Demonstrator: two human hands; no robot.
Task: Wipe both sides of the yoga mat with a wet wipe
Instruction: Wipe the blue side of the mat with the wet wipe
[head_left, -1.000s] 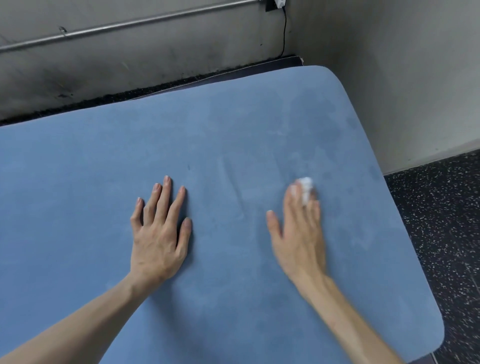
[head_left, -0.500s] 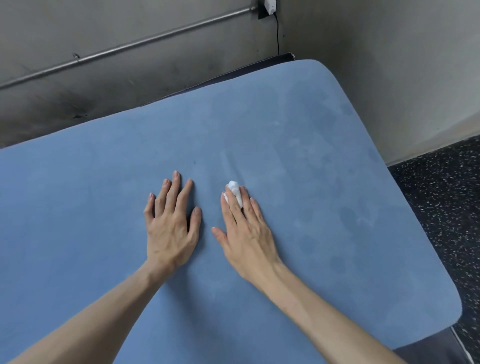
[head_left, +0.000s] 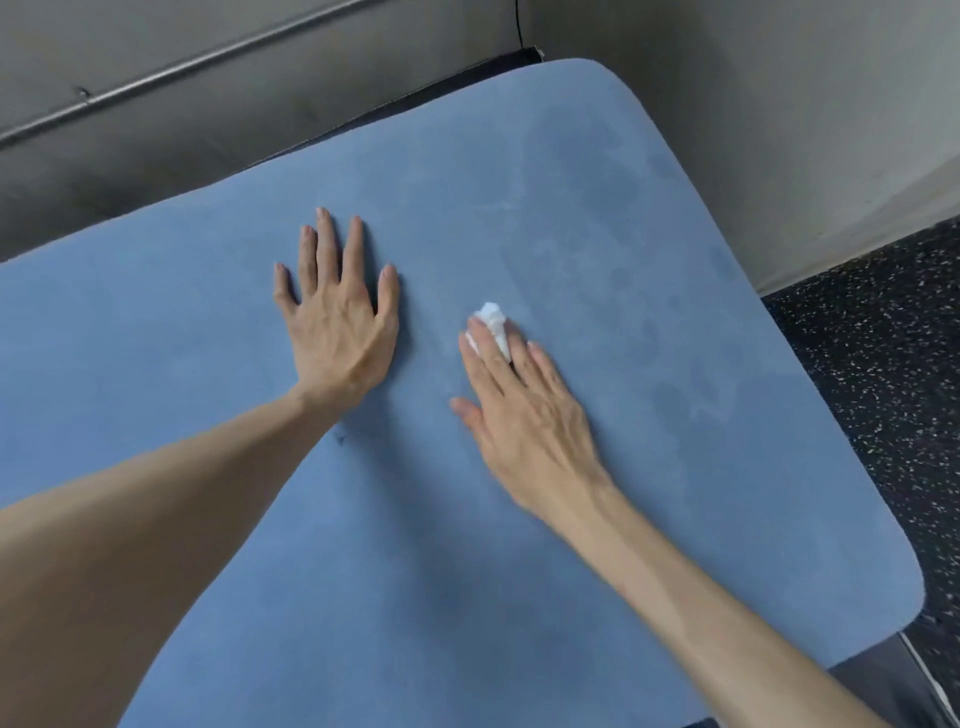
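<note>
Closest to the camera you've got both bare forearms reaching in from the bottom edge, laid out over a blue yoga mat (head_left: 519, 597) that takes up pretty much the whole view and lies flat. Its right end has rounded corners, and past that edge there's dark speckled floor (head_left: 883, 389).

A bit further out, the right hand (head_left: 524, 415) is palm down on the mat with the fingers straight and fairly close together, thumb out to the side. It's pressing a small scrunched-up white wet wipe (head_left: 492, 322) against the mat; the wad pokes out from under and between the fingertips, roughly mid-mat and a little right of center.

Just left of that and slightly farther away, the left hand (head_left: 337, 322) is planted flat on the mat, fingers spread wide, holding nothing. The two hands are near each other but not touching.

Beyond the right hand, toward the far right corner, the mat has darker blotchy patches (head_left: 597, 208) that look damp.

At the back there's a grey wall (head_left: 753, 104) with a metal pipe (head_left: 208, 62) running along it and a thin black cable (head_left: 518, 23) hanging down near the corner.
</note>
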